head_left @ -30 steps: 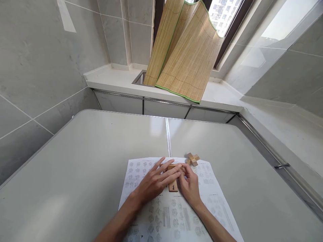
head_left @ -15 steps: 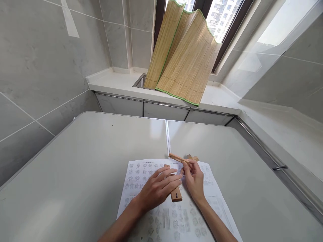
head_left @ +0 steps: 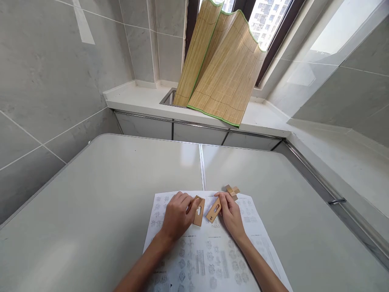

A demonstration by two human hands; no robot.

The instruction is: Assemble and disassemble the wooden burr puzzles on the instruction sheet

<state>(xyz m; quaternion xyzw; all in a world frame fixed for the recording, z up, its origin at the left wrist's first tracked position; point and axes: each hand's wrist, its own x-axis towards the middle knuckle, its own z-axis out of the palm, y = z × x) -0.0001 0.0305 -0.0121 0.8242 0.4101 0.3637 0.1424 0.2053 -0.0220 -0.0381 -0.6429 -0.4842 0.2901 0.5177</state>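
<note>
My left hand [head_left: 180, 214] is closed on a flat wooden puzzle piece [head_left: 197, 219] with a slot cut through its middle. A second slotted wooden puzzle piece [head_left: 211, 215], marked with a dark figure that looks like a 2, is pinched in my right hand [head_left: 231, 213]. The two pieces tilt toward each other with a small gap between them. Both hands are over a printed sheet [head_left: 194, 247] covered in small diagrams. Just beyond my right fingers lies a cross-shaped wooden piece or group of pieces [head_left: 232, 190], partly hidden.
The sheet rests on a pale folding table [head_left: 106, 194] with a seam down its middle. Behind it runs a white counter [head_left: 136, 101] with a sink [head_left: 168, 97]. A green-edged bamboo mat [head_left: 225, 77] leans there against the window.
My left hand has drawn left and now grips a slotted piece instead of covering one. The piece in my right hand has swung down, turning its slotted face into view.
</note>
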